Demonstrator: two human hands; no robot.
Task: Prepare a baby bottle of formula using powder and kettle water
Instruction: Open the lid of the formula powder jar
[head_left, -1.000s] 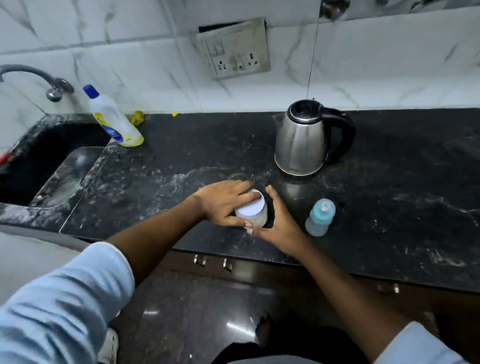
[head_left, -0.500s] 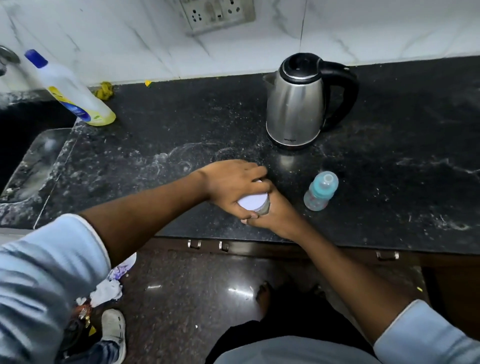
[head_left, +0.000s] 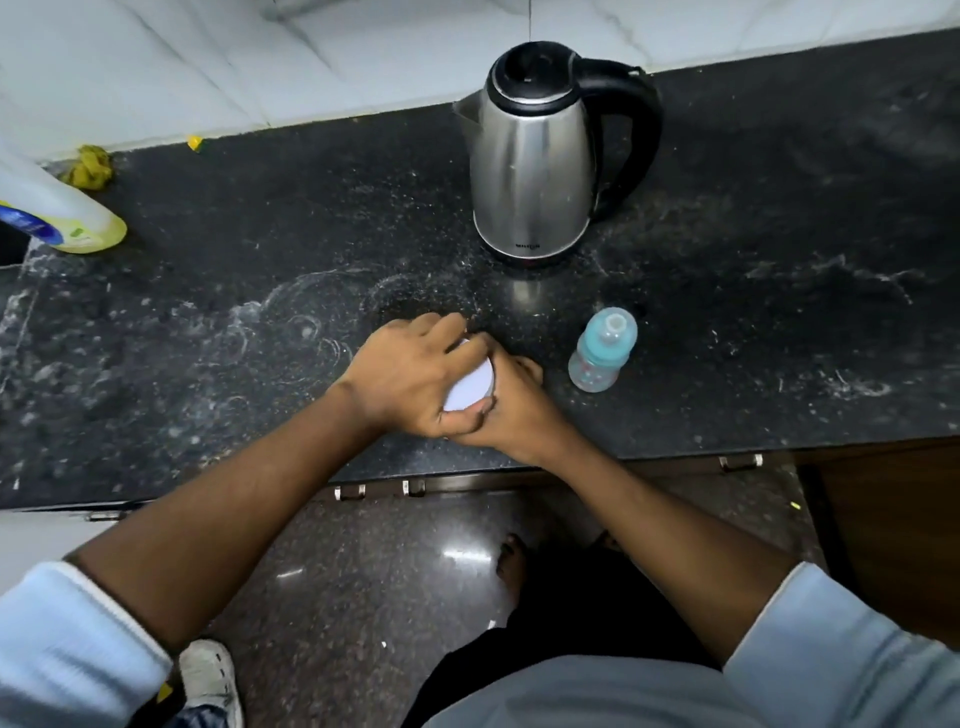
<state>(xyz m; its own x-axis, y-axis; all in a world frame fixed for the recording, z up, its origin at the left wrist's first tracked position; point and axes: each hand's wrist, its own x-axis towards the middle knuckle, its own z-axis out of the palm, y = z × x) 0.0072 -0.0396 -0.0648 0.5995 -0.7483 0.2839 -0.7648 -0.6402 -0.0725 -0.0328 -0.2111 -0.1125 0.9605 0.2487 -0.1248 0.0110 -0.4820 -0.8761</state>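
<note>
White-lidded jar (head_left: 470, 389) clasped between left hand (head_left: 410, 374) and right hand (head_left: 514, 410).

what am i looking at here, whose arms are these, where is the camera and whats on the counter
There is no machine here. These are a person's two bare arms, seen by a single wide-angle camera worn on their head that looks forward and down.

The left hand grips the top of a small white-lidded jar. The right hand wraps round the jar's side, which is mostly hidden.

A steel kettle stands at the back of the black countertop. A baby bottle with a teal collar stands upright just right of the hands, untouched. A plastic bottle with a yellow base sits at the far left.
</note>
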